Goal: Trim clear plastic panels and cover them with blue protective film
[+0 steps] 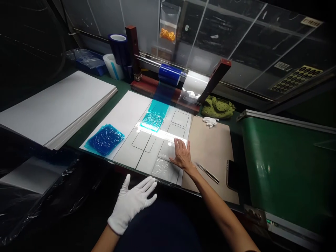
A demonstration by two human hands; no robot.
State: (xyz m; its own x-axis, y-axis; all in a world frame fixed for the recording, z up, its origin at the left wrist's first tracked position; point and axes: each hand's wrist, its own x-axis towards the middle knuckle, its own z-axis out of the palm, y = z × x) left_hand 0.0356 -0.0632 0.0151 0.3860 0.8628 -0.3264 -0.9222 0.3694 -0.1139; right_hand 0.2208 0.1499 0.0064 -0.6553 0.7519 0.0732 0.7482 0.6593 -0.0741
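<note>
My left hand [132, 201] wears a white glove, its fingers spread in front of the table's near edge and holding nothing. Bare, my right hand [182, 154] reaches over a white sheet marked with black outlines [139, 162], fingers stretched out and apart. Its fingertips are at a clear rectangular panel [168, 148] lying on one outline; I cannot tell how firmly they touch. Wrinkled clear film [161, 168] lies just below that panel. Farther up the sheet is a strip of turquoise film [154, 115]. A stack of blue film pieces [106, 139] lies to the left.
A stand holds a blue film roll [170, 74] and a clear film roll [195, 85]. Tweezers [207, 172] and a phone [232, 175] lie on brown board [210, 147]. A stack of white sheets [57, 105] is at left, a green conveyor belt [283, 168] at right.
</note>
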